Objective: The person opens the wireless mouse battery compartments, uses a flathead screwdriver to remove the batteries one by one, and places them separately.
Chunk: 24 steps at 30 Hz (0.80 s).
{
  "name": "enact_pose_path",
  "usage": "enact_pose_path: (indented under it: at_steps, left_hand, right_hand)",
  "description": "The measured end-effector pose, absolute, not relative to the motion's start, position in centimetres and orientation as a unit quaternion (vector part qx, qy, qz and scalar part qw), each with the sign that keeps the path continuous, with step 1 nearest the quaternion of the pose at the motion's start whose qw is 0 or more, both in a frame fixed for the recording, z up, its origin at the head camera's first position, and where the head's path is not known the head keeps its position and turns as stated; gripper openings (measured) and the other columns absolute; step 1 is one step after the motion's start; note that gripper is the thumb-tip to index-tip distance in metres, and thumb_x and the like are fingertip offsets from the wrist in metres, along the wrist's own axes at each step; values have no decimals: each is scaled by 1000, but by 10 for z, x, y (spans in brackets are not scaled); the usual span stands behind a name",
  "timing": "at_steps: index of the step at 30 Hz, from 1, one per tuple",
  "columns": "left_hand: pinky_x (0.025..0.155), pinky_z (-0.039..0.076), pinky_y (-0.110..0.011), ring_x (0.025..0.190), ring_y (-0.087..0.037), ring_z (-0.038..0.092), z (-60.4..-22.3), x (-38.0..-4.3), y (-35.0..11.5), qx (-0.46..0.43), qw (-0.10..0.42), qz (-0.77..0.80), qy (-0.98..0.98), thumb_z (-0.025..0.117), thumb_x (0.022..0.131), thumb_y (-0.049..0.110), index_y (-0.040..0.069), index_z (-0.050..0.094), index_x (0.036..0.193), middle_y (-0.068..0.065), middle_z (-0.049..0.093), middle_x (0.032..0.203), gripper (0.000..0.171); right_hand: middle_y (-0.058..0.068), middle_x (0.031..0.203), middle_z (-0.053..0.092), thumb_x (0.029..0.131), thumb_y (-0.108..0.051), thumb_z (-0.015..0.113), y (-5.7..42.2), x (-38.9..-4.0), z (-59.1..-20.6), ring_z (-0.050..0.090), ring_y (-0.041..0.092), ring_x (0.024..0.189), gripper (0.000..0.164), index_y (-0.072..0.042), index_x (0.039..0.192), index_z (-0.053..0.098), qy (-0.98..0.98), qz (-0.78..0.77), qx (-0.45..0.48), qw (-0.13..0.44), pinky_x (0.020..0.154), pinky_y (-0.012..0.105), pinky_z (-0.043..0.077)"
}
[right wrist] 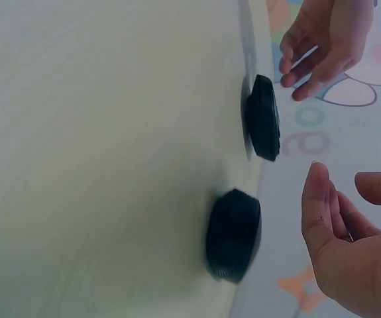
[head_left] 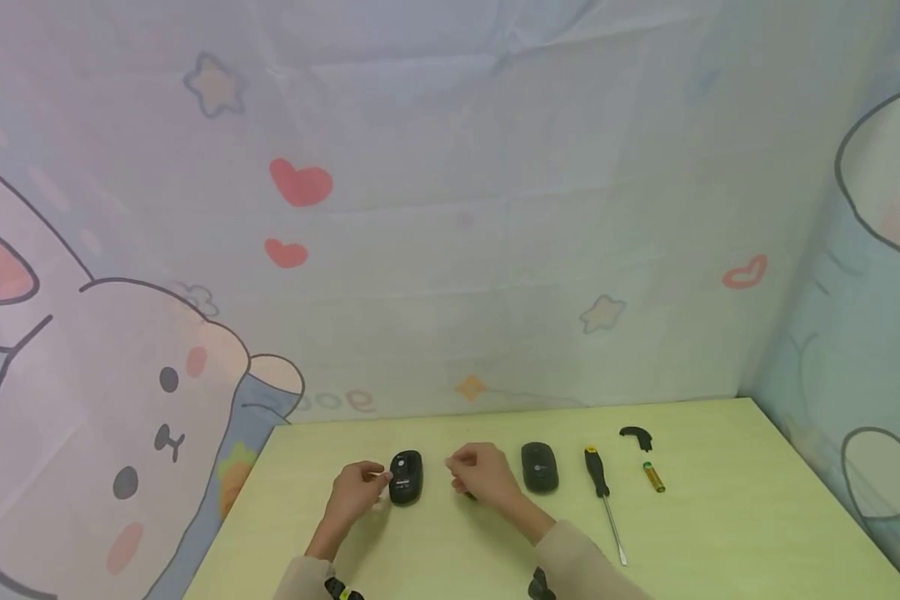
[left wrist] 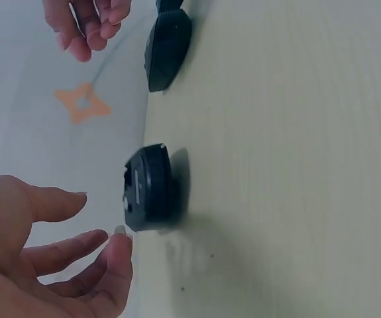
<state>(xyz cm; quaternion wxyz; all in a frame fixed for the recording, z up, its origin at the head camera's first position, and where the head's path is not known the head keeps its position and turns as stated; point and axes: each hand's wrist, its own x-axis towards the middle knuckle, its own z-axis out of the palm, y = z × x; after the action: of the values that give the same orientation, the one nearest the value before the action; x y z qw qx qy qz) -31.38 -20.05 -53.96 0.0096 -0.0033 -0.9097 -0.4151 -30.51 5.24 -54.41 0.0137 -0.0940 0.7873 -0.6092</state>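
Between left hand [head_left: 355, 493] and right hand [head_left: 486, 475], black computer mouse [head_left: 407, 482] is sitting on tabletop [head_left: 727, 508], nearer the left; both hands are hovering part-open, holding nothing.

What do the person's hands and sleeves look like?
The left hand and right hand are bare, no gloves visible. The left sleeve and right sleeve are pale beige, plain where visible. A black item with yellow markings shows by the left cuff, a dark item by the right; can't tell what they are.
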Motion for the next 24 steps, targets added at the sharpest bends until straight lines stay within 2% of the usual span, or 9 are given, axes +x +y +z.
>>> enact_pose_path:
  at_steps: [4, 6, 10, 12, 15, 20, 24]
  left_hand:
    - [78, 64, -44, 96, -32, 74, -531, -307, -193, -35, 41, -380, -923, 70, 99, 17, -7, 72, 120, -22, 75, 110, 31]
    - [77, 65, -43, 99, -33, 73, -527, -303, -187, -52, 48, -376, -924, 70, 99, 16, -6, 73, 118, -22, 75, 111, 29]
    - [75, 64, -37, 96, -28, 71, -522, -297, -176, -98, 45, -372, -922, 72, 99, 15, -8, 71, 121, -21, 74, 115, 31]
    - [75, 63, -35, 94, -25, 68, -520, -294, -171, -125, 41, -364, -922, 72, 99, 15, -9, 70, 122, -21, 72, 113, 33]
    - [79, 65, -39, 95, -28, 68, -518, -291, -162, -163, 38, -341, -925, 71, 99, 14, -11, 68, 124, -23, 68, 113, 34]
    - [86, 66, -51, 109, -42, 70, -521, -288, -148, -205, 48, -249, -945, 72, 99, 16, -7, 67, 126, -28, 65, 121, 36]
    - [88, 65, -50, 113, -39, 68, -527, -289, -139, -235, 63, -157, -957, 74, 98, 19, -3, 67, 128, -23, 66, 123, 38]
  right_hand:
    - [20, 97, 77, 103, -18, 67, 68, -305, -540, 73, 14, 74, 21, 1, 108, 75, 802, -587, -112, 3, 69, 28, 67]
    - [20, 97, 78, 103, -19, 67, 74, -305, -538, 72, 14, 74, 21, 0, 108, 74, 808, -578, -117, -2, 69, 28, 66]
    - [20, 96, 78, 102, -19, 68, 84, -304, -536, 71, 13, 74, 20, -1, 107, 74, 823, -554, -127, -9, 66, 24, 63]
    - [16, 94, 78, 102, -19, 69, 87, -302, -537, 71, 13, 76, 19, -2, 106, 74, 835, -532, -138, -20, 65, 23, 62]
    - [11, 96, 79, 101, -19, 69, 93, -298, -539, 72, 14, 81, 17, -4, 105, 75, 860, -481, -164, -53, 69, 23, 62]
    - [3, 100, 76, 101, -18, 69, 100, -288, -550, 69, 12, 87, 16, -5, 110, 74, 894, -380, -218, -93, 74, 23, 59]
    - [4, 105, 73, 100, -17, 72, 105, -283, -557, 69, 14, 91, 22, -4, 117, 72, 911, -296, -260, -125, 78, 25, 62]
